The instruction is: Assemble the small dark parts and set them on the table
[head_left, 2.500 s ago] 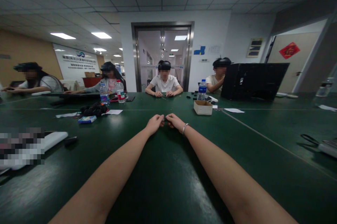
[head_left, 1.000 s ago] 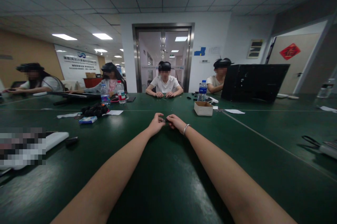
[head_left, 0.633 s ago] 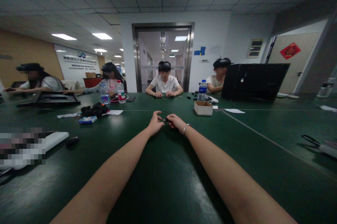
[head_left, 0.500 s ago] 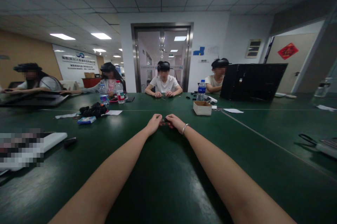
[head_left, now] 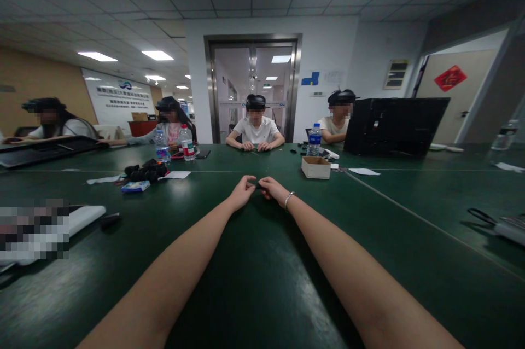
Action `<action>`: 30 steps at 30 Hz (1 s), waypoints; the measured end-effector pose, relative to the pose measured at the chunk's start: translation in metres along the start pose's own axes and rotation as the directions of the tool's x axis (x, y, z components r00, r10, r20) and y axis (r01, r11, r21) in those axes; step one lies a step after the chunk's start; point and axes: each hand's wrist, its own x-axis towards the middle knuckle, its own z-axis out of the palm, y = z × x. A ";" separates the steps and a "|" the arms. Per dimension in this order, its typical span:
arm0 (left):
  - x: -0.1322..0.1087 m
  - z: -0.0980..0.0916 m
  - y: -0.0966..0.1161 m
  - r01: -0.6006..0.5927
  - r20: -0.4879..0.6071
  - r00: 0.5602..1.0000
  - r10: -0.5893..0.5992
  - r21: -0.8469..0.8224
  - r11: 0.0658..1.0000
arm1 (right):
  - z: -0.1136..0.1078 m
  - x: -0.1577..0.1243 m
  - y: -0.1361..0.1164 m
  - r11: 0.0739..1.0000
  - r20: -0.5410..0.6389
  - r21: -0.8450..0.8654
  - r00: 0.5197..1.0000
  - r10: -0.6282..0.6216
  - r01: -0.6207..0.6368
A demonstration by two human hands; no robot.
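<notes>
Both arms reach forward over the dark green tabletop (head_left: pixel 246 261). My right hand (head_left: pixel 274 189), with a silver bracelet (head_left: pixel 289 200) on its wrist, is closed in a pinch on a small dark object (head_left: pixel 258 186). The object is too small for me to tell its kind. Just left of it is my left hand (head_left: pixel 241 194), its thumb and forefinger apart. Its fingertips come close to the object; whether they touch it I cannot tell.
Ahead to the right stands an open cardboard box (head_left: pixel 315 169) near a water bottle (head_left: pixel 314 140). Black cables (head_left: pixel 146 170) and a blue packet (head_left: pixel 135 186) lie left. A monitor (head_left: pixel 396 126) stands at right. Across the table, a person (head_left: pixel 255 129) rests both hands on it.
My left thumb and forefinger have parted from their closed pose by the dark object. The right hand has stayed closed on it, almost in place.
</notes>
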 end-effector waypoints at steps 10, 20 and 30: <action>0.001 0.001 -0.003 -0.001 -0.003 1.000 0.001 0.031 1.000 | 0.001 -0.002 -0.003 1.000 0.009 -0.010 1.000 -0.007 0.007; 0.003 -0.002 -0.006 -0.120 -0.075 0.989 0.130 0.124 0.985 | 0.004 -0.005 -0.006 0.995 -0.034 -0.100 0.999 0.009 -0.012; 0.002 -0.003 -0.007 -0.146 -0.092 0.983 0.161 0.153 0.977 | 0.004 -0.008 -0.011 0.994 -0.047 -0.102 0.999 0.025 -0.030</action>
